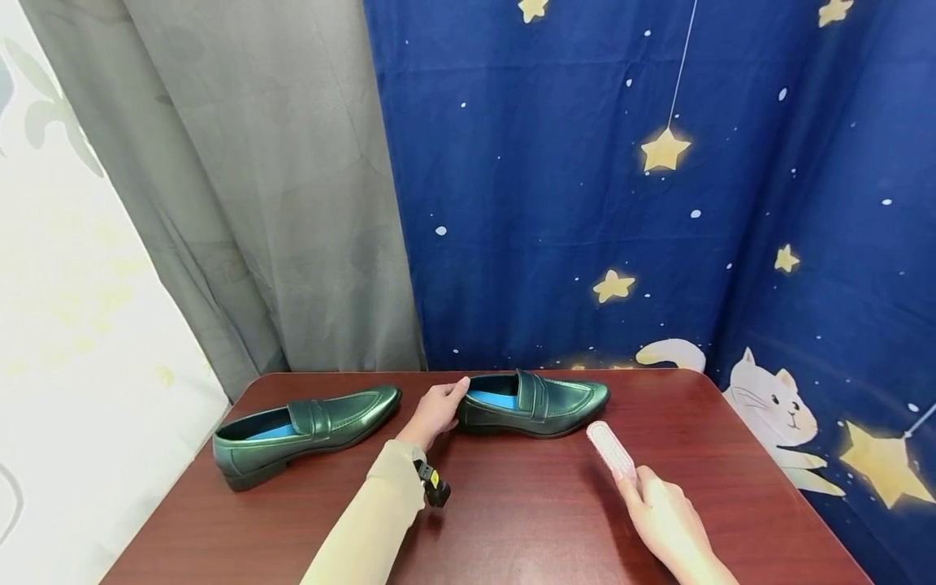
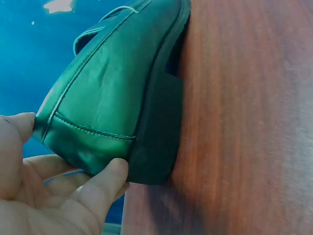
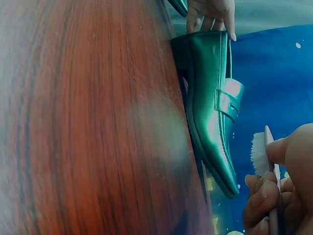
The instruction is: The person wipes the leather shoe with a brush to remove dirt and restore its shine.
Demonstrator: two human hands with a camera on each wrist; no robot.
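Left hand (image 1: 435, 413) is pinching the heel of the green loafer (image 1: 539, 413), which is sitting upright near the far edge of the surface (image 1: 512, 504), its long axis running left to right with the toe pointing right. Right hand (image 1: 669, 516) is gripping the handle of a pale brush (image 1: 611, 449), whose head is slanting far and left toward that toe, near but not touching. Key relation, as judged: the brush is lying just to the near right of the toe, leaving the right hand nearer the toe.
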